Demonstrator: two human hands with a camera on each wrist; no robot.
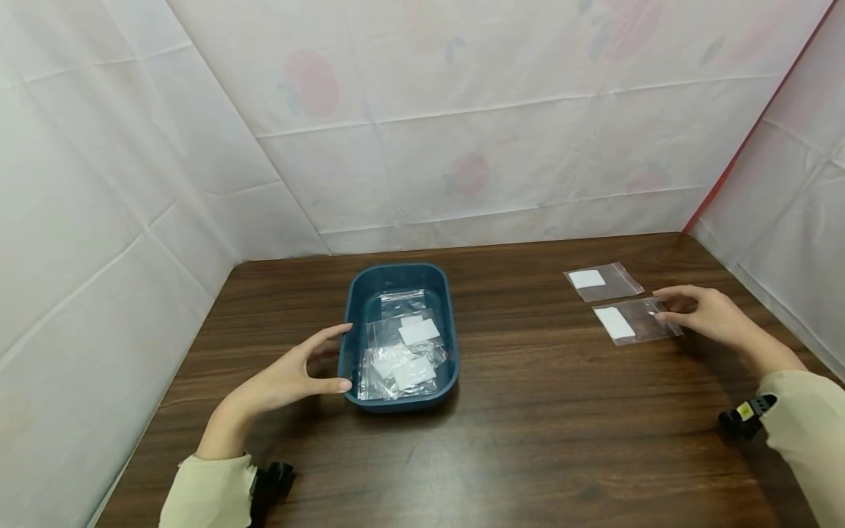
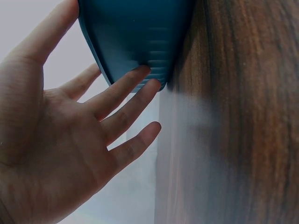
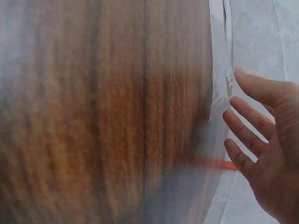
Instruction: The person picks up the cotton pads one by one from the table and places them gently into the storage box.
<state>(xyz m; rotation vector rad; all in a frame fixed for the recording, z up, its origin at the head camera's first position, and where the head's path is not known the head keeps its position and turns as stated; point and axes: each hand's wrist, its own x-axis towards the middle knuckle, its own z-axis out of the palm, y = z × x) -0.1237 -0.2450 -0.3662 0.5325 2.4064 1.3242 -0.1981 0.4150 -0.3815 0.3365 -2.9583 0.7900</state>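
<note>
A blue plastic bin stands on the table, holding several clear zip bags with white labels or cards. My left hand touches its left side, thumb and a finger at the rim. In the left wrist view the other fingers spread loosely along the bin's outer wall. On the right lie two clear zip bags, each with a white piece inside: a farther bag and a nearer bag. My right hand is over the nearer bag's right end, thumb and fingers apart.
The brown wooden table runs to a pale patterned curtain at the back. Similar sheets hang at both sides, and a red strip marks the back right corner.
</note>
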